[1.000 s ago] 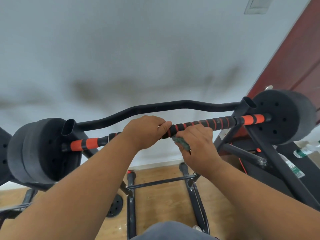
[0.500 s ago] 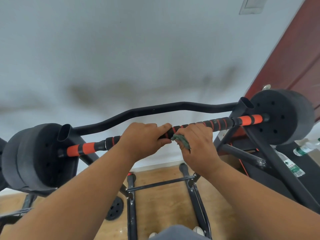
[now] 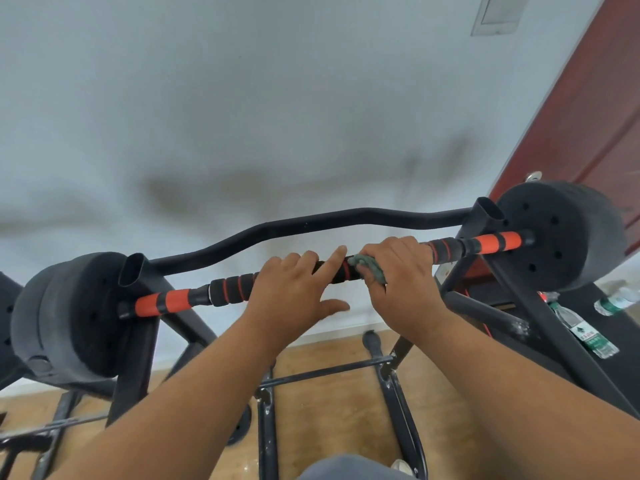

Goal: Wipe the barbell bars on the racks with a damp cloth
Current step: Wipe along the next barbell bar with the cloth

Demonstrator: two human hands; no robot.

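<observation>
A pale wall (image 3: pixel 242 98) is backing the rack (image 3: pixel 519 299). The right hand (image 3: pixel 405 282) is clenching the cloth (image 3: pixel 369 266) around the barbell bar (image 3: pixel 228 287) mid-length; the left hand (image 3: pixel 294 292) is resting with fingers released. Both ends likely remain unwiped.

The scene is evenly and softly lit, with no glare seen. Dim grey smudges of shadow are cast across the white wall (image 3: pixel 242 98). Strong wide-angle bending is shown toward the edges, and the corners are rendered soft and slightly blurred.
</observation>
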